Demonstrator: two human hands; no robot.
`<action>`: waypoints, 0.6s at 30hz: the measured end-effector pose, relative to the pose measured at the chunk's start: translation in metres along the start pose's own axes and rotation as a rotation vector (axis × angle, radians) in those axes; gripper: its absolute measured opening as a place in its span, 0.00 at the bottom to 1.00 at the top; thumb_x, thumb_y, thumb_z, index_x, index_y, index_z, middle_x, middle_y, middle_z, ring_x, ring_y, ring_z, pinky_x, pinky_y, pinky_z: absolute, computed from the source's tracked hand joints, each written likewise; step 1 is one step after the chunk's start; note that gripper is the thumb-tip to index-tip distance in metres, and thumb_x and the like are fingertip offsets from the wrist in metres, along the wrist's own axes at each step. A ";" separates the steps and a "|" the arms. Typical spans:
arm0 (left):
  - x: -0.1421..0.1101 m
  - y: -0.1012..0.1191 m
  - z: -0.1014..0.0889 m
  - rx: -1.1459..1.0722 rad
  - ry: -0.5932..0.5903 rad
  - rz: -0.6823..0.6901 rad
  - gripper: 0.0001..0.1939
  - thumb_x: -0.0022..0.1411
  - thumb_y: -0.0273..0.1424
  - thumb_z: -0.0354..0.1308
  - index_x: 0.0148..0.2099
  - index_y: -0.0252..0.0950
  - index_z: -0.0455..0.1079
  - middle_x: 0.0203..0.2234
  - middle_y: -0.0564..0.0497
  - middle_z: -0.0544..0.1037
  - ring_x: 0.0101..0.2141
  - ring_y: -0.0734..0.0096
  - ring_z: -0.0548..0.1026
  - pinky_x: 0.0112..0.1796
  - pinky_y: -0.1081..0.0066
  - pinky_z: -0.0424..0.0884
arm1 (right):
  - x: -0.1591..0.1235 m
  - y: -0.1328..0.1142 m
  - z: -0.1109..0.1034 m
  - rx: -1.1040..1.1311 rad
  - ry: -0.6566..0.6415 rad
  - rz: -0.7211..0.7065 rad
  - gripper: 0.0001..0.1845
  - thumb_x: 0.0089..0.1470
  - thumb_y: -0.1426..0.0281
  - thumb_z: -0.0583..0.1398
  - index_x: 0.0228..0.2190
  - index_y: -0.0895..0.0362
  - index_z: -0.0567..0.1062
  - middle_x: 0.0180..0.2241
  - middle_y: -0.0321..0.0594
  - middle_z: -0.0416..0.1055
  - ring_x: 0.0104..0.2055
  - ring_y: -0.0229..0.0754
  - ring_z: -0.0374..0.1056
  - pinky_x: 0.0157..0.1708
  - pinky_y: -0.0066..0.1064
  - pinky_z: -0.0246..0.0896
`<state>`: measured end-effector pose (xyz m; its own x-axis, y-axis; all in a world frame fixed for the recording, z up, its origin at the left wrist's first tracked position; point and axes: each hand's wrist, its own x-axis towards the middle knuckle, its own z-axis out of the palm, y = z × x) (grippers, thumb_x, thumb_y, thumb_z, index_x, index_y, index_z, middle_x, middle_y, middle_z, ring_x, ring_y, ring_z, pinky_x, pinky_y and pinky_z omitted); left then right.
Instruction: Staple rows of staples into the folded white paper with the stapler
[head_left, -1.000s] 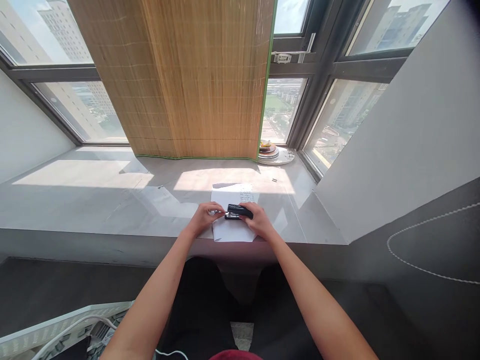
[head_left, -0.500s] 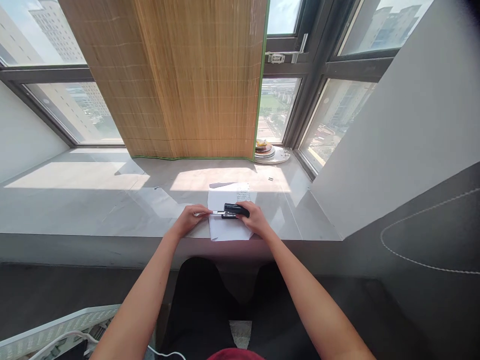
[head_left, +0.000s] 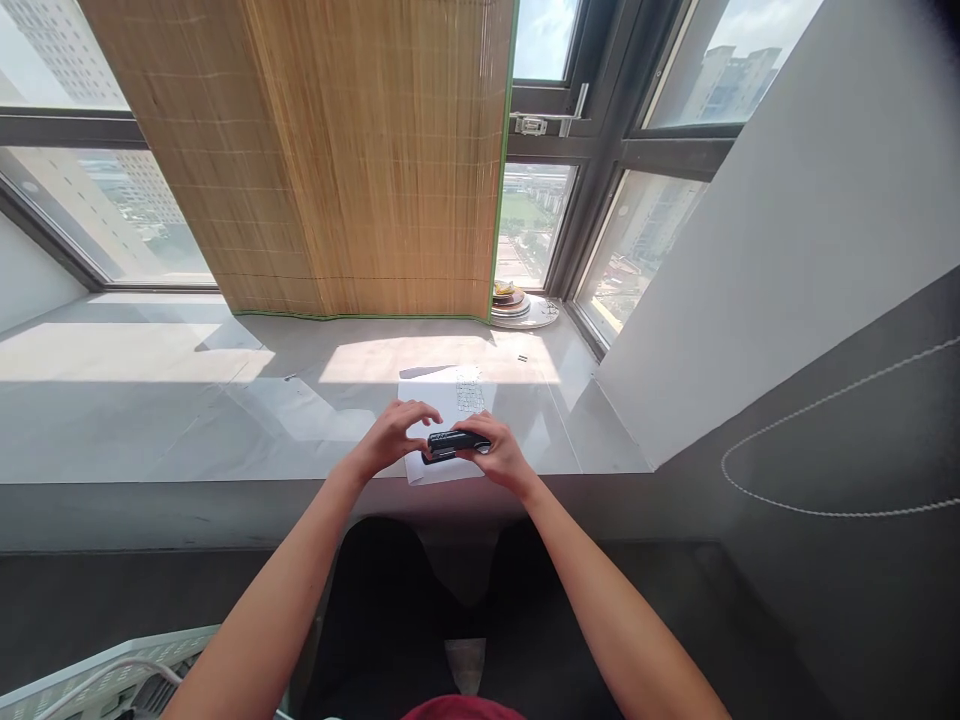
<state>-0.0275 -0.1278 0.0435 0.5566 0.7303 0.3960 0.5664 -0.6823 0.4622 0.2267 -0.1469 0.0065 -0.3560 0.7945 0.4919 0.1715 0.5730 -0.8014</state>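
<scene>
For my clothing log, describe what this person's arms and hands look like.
The left hand and right hand are ungloved, with no watch or bracelet visible. The left forearm and right forearm are bare, with no sleeves in view. Any rings cannot be made out.

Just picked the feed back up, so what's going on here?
A person's right hand grips a long black stapler by one end, over flat white paper on a pale, smooth windowsill. The left hand is at the stapler's other end, fingers apart; whether its thumb touches is hard to tell.
</scene>
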 end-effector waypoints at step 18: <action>0.008 0.023 0.085 0.181 -0.153 -0.141 0.21 0.73 0.42 0.58 0.64 0.42 0.73 0.67 0.39 0.69 0.67 0.44 0.65 0.66 0.42 0.60 | -0.027 0.065 -0.097 -0.235 0.189 0.242 0.20 0.56 0.66 0.67 0.51 0.50 0.82 0.50 0.42 0.81 0.53 0.54 0.75 0.57 0.51 0.69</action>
<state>0.0409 -0.1404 -0.0101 0.5423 0.8142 0.2074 0.7362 -0.5794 0.3497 0.3367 -0.1110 -0.0258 -0.1074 0.9228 0.3700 0.4439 0.3775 -0.8127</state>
